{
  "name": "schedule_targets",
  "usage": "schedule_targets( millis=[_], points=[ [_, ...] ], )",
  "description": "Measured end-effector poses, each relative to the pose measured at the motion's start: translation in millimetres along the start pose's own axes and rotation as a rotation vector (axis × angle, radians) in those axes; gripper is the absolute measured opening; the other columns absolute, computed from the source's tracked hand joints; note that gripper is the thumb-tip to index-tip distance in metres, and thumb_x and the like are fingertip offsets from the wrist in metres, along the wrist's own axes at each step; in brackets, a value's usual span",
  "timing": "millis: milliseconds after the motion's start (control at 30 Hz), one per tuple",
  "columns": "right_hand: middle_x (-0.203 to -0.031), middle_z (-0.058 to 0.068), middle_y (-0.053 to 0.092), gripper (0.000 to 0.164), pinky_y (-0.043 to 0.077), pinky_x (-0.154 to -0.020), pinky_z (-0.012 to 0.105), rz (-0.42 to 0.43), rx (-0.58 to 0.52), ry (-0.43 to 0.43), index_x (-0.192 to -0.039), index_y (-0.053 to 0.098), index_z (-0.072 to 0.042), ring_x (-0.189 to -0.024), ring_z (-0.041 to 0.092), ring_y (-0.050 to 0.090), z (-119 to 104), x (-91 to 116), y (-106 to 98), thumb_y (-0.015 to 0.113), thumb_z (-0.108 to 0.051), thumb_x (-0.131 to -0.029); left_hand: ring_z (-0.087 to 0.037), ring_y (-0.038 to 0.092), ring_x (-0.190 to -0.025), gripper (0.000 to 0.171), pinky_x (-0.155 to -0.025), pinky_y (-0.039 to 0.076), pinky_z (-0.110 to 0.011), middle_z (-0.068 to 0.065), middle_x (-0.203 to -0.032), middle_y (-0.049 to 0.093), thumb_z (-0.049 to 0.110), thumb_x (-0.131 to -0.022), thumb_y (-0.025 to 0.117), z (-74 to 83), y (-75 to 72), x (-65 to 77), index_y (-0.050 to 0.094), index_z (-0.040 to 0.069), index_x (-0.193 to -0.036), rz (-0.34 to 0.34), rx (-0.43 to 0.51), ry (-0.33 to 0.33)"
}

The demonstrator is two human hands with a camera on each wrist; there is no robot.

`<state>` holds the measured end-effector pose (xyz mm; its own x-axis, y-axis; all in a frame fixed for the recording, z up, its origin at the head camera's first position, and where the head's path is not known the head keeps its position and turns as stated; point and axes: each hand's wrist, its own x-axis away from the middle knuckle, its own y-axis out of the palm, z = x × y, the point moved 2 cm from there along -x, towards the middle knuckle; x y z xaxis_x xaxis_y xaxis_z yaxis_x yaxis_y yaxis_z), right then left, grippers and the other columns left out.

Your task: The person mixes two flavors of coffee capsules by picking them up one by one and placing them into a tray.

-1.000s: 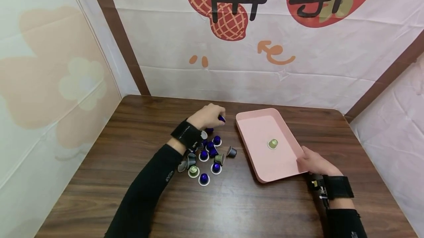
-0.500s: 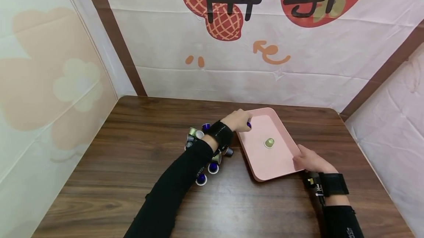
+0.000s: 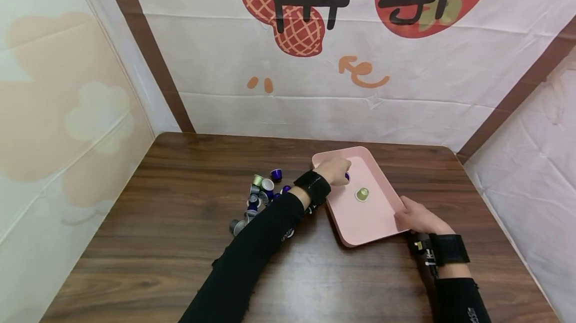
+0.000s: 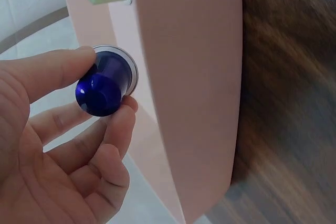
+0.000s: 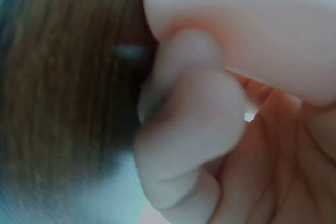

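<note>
A blue coffee capsule (image 4: 107, 85) with a silver rim is pinched between the thumb and fingers of my left hand (image 3: 334, 171), over the left part of the pink tray (image 3: 364, 223). Inside the tray stands a light green capsule (image 3: 362, 194), which the left wrist view shows only in part. My right hand (image 3: 422, 217) grips the tray's right edge near its front corner, thumb over the rim. In the right wrist view, curled fingers (image 5: 194, 114) press against the tray's outer side.
Left of the tray lies a loose cluster of blue, grey and green capsules (image 3: 267, 185) on the brown wooden table (image 3: 148, 243). My left forearm crosses over and hides part of this cluster. A printed cloth backdrop (image 3: 216, 53) hangs behind the table.
My left hand has carried the blue capsule rightward from above the cluster to over the tray. My right hand has kept its grip on the tray. The head view has shifted slightly.
</note>
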<state>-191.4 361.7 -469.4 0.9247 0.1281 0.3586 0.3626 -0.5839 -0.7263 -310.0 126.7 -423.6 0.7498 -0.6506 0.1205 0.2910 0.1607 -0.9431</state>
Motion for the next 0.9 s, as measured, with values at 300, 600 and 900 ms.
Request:
schedule_targets(
  millis=[300, 600, 900],
  points=[
    [-0.082, 0.014, 0.053, 0.056, 0.044, -0.055, 0.035, 0.002, 0.017, 0.012, -0.14, 0.026, 0.01, -0.062, 0.023, 0.052, -3.1, -2.6, 0.5, 0.046, -0.013, -0.093, -0.011, 0.048, -0.073, 0.022, -0.066, 0.039, -0.021, -0.004, -0.094, 0.061, 0.023, -0.091, 0.061, 3.6, -15.0, 17.8, 0.063, 0.005, -0.103, -0.018, -0.017, -0.007],
    [-0.102, 0.023, 0.054, 0.057, 0.044, -0.056, 0.036, 0.013, 0.038, -0.021, -0.138, 0.025, 0.014, -0.064, 0.023, 0.053, -3.0, 2.1, -2.8, 0.048, -0.014, -0.093, -0.016, 0.054, -0.083, 0.024, -0.068, 0.044, -0.031, -0.002, -0.098, 0.059, 0.033, -0.093, 0.056, -34.4, -55.2, 55.8, 0.06, 0.011, -0.103, -0.071, -0.09, -0.055],
    [-0.096, 0.021, 0.054, 0.058, 0.044, -0.054, 0.035, 0.004, 0.027, -0.021, -0.138, 0.023, 0.014, -0.06, 0.022, 0.052, -2.6, 0.9, -0.5, 0.047, -0.012, -0.093, -0.02, 0.058, -0.092, 0.032, -0.083, 0.046, -0.037, -0.008, -0.11, 0.061, 0.028, -0.094, 0.058, -101.2, -72.9, 104.6, 0.061, 0.007, -0.117, -0.084, 0.017, -0.069]
  ],
)
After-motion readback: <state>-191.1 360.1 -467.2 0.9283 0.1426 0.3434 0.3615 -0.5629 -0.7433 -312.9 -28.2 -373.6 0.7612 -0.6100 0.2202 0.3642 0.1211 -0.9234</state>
